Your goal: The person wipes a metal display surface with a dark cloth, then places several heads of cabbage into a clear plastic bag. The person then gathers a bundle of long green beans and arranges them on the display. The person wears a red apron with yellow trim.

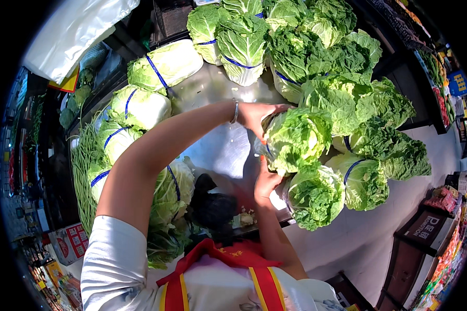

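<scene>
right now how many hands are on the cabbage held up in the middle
2. The left hand grips the cabbage at its upper left edge; the right hand holds its lower left side. No other hands show.

Worn items: white short-sleeved shirt [109, 259], sleeve ending at upper arm; red apron [228, 264] with yellow-edged straps over chest, small yellow characters near neckline; thin silver bracelet [235, 111] at left wrist. Forearms bare; left hand [257, 116] and right hand [267, 181] ungloved.
</scene>
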A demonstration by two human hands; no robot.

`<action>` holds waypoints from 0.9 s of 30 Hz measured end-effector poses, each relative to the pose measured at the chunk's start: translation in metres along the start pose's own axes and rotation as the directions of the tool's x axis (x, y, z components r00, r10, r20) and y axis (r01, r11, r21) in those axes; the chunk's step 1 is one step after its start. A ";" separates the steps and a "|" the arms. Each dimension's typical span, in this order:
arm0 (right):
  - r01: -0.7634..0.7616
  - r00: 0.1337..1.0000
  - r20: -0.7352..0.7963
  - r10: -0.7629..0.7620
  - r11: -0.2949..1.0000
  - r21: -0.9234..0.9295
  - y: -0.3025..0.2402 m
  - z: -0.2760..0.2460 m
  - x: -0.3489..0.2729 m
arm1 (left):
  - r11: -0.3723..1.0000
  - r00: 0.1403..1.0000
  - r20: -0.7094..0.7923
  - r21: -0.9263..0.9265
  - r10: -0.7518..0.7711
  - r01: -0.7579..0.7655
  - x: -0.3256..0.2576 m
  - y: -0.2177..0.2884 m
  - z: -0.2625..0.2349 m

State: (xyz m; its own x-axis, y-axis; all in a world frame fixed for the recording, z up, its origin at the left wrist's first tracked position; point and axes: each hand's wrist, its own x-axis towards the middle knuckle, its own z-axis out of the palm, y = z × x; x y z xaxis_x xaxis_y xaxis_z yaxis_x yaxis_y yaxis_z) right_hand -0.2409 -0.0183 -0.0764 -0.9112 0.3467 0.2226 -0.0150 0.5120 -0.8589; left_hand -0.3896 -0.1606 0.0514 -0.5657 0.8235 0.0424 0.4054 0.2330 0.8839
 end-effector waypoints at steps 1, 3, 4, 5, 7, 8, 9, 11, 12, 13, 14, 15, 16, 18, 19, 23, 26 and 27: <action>0.030 1.000 -0.003 -0.030 0.999 0.014 -0.005 -0.007 0.000 | 0.998 0.999 0.011 0.042 -0.035 0.035 0.002 -0.002 -0.003; 0.023 1.000 0.016 -0.025 0.995 0.100 -0.006 -0.017 -0.003 | 0.986 0.994 0.025 0.128 -0.109 0.105 0.003 -0.006 -0.006; -0.014 0.999 0.037 0.007 0.985 0.174 -0.003 -0.021 -0.001 | 0.973 0.981 0.056 0.152 -0.186 0.175 0.004 0.005 -0.009; -0.051 0.997 0.063 0.037 0.968 0.245 -0.002 -0.026 0.000 | 0.978 0.991 0.042 0.174 -0.126 0.117 0.006 0.007 -0.007; -0.275 0.954 0.236 0.183 0.847 0.456 0.005 -0.035 -0.005 | 0.974 1.000 0.010 0.227 -0.004 0.002 0.009 0.008 -0.001; -0.377 0.922 0.310 0.233 0.724 0.577 -0.014 -0.044 -0.003 | 0.951 0.999 0.004 0.306 -0.036 0.033 0.005 0.009 0.003; -0.474 0.879 0.395 0.267 0.575 0.667 -0.034 -0.053 -0.004 | 0.940 0.998 -0.025 0.337 -0.050 0.055 0.000 0.008 0.007; -0.605 0.794 0.456 0.401 0.457 0.651 -0.033 -0.057 -0.011 | 0.925 0.963 -0.010 0.278 -0.268 0.260 -0.008 0.031 0.008; -0.671 0.734 0.484 0.476 0.398 0.626 -0.034 -0.057 -0.016 | 0.899 0.937 -0.010 0.279 -0.349 0.338 -0.015 0.044 0.008; -0.735 0.663 0.521 0.537 0.336 0.589 -0.034 -0.055 -0.024 | 0.909 0.933 -0.003 0.222 -0.360 0.352 -0.028 0.034 0.011; -0.755 0.644 0.522 0.559 0.349 0.555 -0.026 -0.053 -0.030 | 0.883 0.935 -0.006 0.325 -0.355 0.338 -0.038 0.045 0.009; -0.739 0.674 0.593 0.441 0.410 0.535 -0.017 -0.047 -0.034 | 0.846 0.935 -0.010 0.424 -0.353 0.324 -0.050 0.055 0.005; -0.720 0.679 0.659 0.324 0.470 0.510 -0.006 -0.043 -0.040 | 0.817 0.921 0.033 0.474 -0.388 0.327 -0.062 0.067 -0.004; -0.588 0.632 0.772 0.064 0.689 0.424 0.016 -0.044 -0.055 | 0.797 0.920 0.041 0.515 -0.390 0.315 -0.098 0.092 -0.019; -0.335 0.554 0.828 -0.083 0.888 0.314 0.023 -0.049 -0.057 | 0.803 0.933 -0.004 0.508 -0.359 0.311 -0.125 0.110 -0.015; 0.435 0.190 0.879 -0.437 0.840 0.324 -0.017 -0.069 -0.078 | 0.314 0.711 -0.295 0.744 -0.638 0.590 -0.200 0.211 0.048; 0.643 0.082 0.873 -0.480 0.695 0.322 -0.035 -0.063 -0.096 | 0.276 0.655 -0.451 0.653 -0.607 0.705 -0.231 0.225 0.111; 0.657 0.035 0.894 -0.447 0.684 0.316 -0.032 -0.056 -0.099 | 0.250 0.626 -0.508 0.623 -0.592 0.741 -0.234 0.230 0.123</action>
State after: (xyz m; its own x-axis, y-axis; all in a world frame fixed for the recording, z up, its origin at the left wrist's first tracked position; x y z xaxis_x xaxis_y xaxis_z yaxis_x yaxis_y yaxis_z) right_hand -0.1275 -0.0245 -0.0451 -0.3934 -0.9192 -0.0203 -0.7395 0.3294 -0.5871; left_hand -0.0755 -0.2365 0.1878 -0.9587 0.1154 -0.2601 0.1294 0.9909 -0.0373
